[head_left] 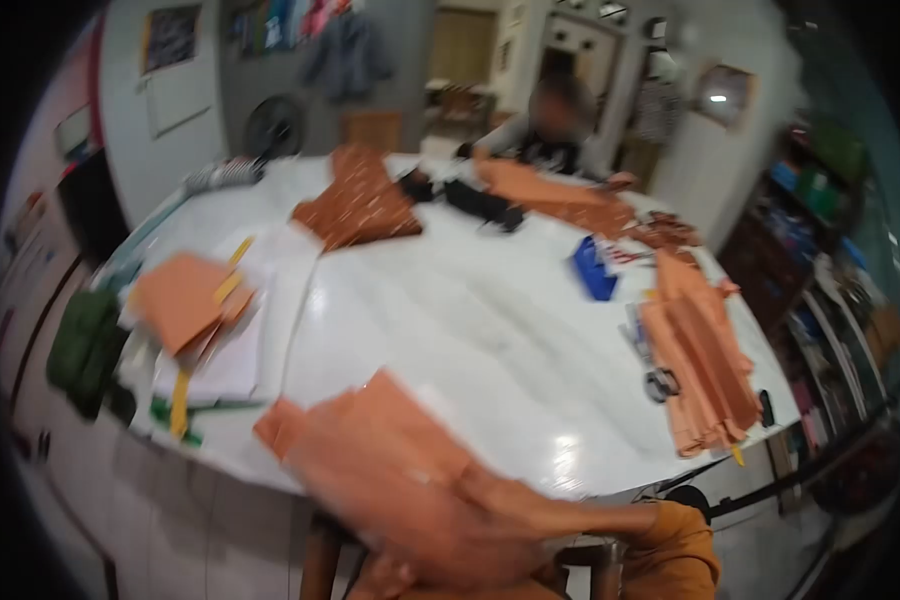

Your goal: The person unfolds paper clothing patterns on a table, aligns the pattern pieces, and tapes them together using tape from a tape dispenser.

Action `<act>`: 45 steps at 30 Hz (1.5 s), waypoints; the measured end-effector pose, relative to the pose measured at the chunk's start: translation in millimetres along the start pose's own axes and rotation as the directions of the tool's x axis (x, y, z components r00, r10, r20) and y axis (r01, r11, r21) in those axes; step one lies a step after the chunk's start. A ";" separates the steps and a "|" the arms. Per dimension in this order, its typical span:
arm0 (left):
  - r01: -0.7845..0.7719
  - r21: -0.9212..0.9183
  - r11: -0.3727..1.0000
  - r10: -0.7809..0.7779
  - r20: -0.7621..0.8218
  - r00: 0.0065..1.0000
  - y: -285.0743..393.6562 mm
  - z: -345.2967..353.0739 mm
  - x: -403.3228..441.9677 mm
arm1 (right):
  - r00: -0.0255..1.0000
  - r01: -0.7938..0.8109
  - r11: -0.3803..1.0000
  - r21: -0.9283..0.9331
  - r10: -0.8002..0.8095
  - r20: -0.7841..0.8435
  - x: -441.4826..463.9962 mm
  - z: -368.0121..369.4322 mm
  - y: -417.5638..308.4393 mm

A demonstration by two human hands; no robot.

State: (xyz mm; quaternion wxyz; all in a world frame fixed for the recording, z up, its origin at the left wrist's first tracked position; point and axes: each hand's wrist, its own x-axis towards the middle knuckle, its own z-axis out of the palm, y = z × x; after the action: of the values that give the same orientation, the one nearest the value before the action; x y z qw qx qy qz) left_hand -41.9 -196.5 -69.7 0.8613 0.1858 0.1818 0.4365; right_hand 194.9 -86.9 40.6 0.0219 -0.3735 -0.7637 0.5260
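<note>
A piece of orange cloth (370, 450) hangs over the near edge of the table and down towards my lap, blurred by motion. My right hand (485, 492) reaches in from the right and is closed on the cloth's right edge; its fingers are smeared. Low at the bottom of the view, my left hand (385, 575) is closed on the lower part of the same cloth. The far end of the cloth rests on the white tabletop (420, 320).
Folded orange cloth (705, 360) and scissors (658, 382) lie at the right, beyond them a blue box (595, 270). Papers with an orange piece (185, 300) are at the left, near a green bag (88, 350). Brown patterned cloth (360, 205) lies farther back. Another person (555, 130) sits opposite.
</note>
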 end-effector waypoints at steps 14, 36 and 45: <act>-0.167 -0.005 0.986 0.165 -0.102 0.981 22.8 9.7 3.9 | 0.838 0.441 0.758 -0.480 -0.539 -0.081 -24.0 -8.9 -48.4; -0.400 -0.189 0.897 0.433 0.192 0.881 35.7 -16.7 16.4 | 0.611 0.604 0.730 -0.320 -0.682 -0.401 7.7 -24.8 -88.0; -0.442 -0.029 0.897 0.442 -0.018 0.897 45.7 6.4 17.0 | 0.835 0.475 0.875 0.093 -0.415 -0.360 11.7 -42.5 -55.2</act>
State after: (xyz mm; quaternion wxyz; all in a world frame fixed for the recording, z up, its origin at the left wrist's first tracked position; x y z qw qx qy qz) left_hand -60.7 -158.5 -44.8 0.7417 0.2059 0.1328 0.6244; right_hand 174.3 -55.7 100.6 0.3046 -0.2640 -0.7649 0.5025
